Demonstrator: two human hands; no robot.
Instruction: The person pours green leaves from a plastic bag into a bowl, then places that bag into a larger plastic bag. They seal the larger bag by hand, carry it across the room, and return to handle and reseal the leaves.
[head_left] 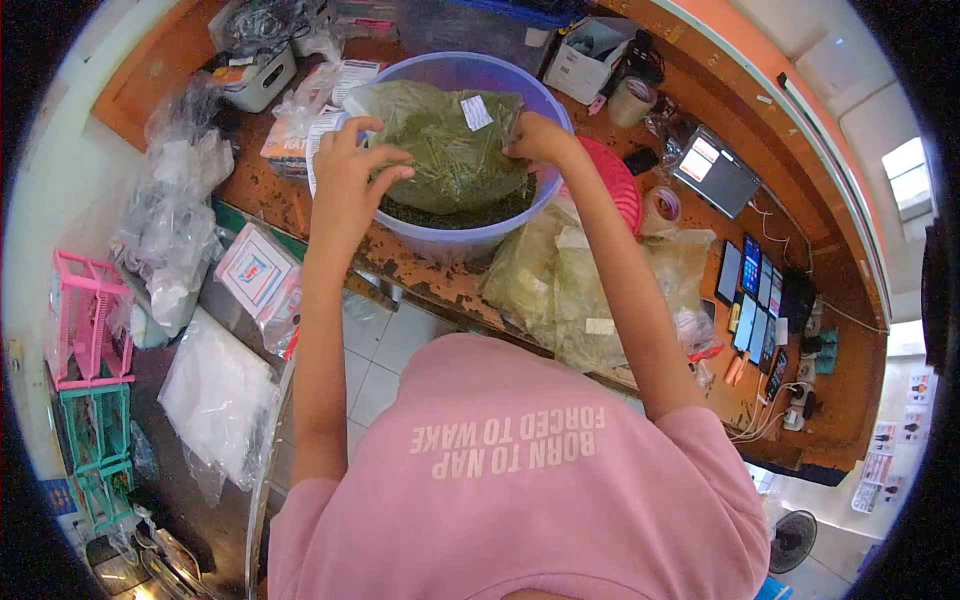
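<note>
A clear plastic bag of green dried leaves, with a white label on it, rests in a blue-purple basin. More loose dark green leaves lie under the bag. My right hand pinches the bag's right edge at the basin's right side. At the left rim is my left hand, its fingers spread and curved beside the bag, holding nothing. Several more filled bags lie on the table right of the basin.
A red round lid sits right of the basin. Tape rolls, a digital scale and several phones are farther right. Plastic wrapping, a packet stack and pink racks stand left. A white box is behind.
</note>
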